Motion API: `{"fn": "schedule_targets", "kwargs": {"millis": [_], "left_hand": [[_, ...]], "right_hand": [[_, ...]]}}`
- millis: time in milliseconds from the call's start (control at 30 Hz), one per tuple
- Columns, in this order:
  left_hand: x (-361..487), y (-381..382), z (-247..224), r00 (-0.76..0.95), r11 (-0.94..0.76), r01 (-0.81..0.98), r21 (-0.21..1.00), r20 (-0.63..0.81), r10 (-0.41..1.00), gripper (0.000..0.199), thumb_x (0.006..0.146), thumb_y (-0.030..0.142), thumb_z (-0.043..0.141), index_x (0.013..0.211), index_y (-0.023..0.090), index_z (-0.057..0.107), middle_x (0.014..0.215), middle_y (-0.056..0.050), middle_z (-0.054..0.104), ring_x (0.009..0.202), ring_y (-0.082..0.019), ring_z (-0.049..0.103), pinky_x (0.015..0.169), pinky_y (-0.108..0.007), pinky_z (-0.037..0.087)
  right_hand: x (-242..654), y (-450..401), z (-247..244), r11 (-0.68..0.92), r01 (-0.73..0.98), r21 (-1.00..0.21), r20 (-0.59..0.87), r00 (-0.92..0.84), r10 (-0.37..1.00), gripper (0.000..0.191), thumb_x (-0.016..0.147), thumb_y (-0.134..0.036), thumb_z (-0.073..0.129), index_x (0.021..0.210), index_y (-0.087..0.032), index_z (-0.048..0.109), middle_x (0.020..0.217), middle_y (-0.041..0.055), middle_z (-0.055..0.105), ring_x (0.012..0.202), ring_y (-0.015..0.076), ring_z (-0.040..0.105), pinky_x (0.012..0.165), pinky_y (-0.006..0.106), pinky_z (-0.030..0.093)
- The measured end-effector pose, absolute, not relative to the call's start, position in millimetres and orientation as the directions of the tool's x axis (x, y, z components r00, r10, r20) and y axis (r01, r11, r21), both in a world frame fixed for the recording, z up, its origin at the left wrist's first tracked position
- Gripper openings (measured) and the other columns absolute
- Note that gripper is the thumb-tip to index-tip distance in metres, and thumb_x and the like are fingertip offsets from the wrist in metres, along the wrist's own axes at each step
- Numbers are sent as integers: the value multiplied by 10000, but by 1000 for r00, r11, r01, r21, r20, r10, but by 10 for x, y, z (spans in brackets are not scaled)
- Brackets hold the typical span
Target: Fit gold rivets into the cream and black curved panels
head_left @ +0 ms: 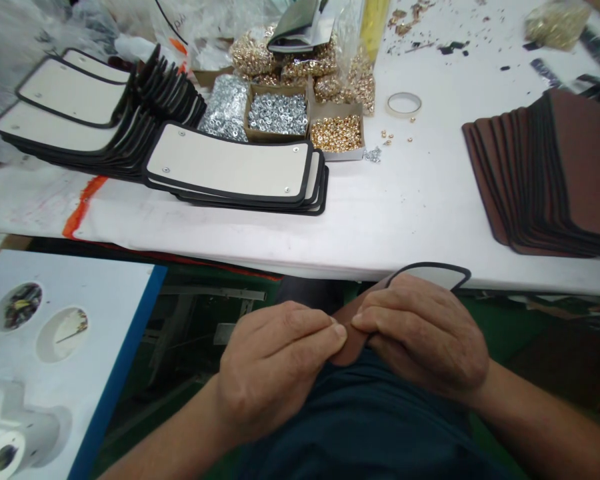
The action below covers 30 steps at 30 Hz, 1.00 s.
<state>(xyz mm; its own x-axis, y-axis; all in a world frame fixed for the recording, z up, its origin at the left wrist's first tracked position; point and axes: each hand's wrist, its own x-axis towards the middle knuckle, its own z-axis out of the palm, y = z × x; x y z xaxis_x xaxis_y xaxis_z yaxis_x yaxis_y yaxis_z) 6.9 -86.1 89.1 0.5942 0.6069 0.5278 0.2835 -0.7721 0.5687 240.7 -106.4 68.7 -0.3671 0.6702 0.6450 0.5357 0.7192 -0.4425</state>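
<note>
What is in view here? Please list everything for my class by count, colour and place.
Cloth-covered table: one, white, across top
Black-edged flat panels: many, cream-faced, stacked left
Black-edged fanned panels: many, brown, right
Small cardboard boxes: at least two, brown and pale, middle
Small round metal fittings: many, silver and gold, boxes and bags
Plastic bags: several, clear, upper left and middle
Ring-shaped tape roll: one, pale, right of boxes
Blue-edged worktop: one, white, lower left
Thin flexible panel: one, brown, between fingers
Left hand: one, bare, centre
Right hand: one, bare, right of centre
</note>
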Motion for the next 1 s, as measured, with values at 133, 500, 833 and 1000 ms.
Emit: {"fn": "schedule_targets", "kwargs": {"millis": [133,500,833,1000], "left_hand": [[51,-833,964,655,-857,292,425,564,503,109,916,75,753,1024,88,755,1000,-86,807,918,-160,763,841,-266,647],[167,-802,1073,749,-919,305,249,534,393,93,900,65,757,925,151,731,878,-1,787,808,-160,781,684,-271,655],[140,-779,1011,700,-841,318,438,490,520,108,951,121,718,1047,165,739,925,-54,786,857,-161,751,763,-275,660],[86,-795,1008,725,-865,310,395,490,484,131,959,103,694,1078,136,738,969,-70,791,882,-185,765,762,-298,668]], "right_hand": [[2453,-1077,691,724,554,-412,652,-376,659,92,1024,-173,626,1015,-135,709,913,89,771,778,175,675,713,334,520],[2632,-1185,442,786,476,-395,714,-380,588,229,942,-75,677,1162,-108,730,1154,143,797,1032,225,761,862,369,619],[2590,-1142,491,764,498,-409,706,-357,611,192,931,-79,704,1112,-142,715,1023,108,808,890,201,754,733,340,588],[2510,-1104,578,739,492,-459,658,-370,655,134,953,-99,675,1076,-131,717,946,106,782,817,192,706,708,338,559]]}}
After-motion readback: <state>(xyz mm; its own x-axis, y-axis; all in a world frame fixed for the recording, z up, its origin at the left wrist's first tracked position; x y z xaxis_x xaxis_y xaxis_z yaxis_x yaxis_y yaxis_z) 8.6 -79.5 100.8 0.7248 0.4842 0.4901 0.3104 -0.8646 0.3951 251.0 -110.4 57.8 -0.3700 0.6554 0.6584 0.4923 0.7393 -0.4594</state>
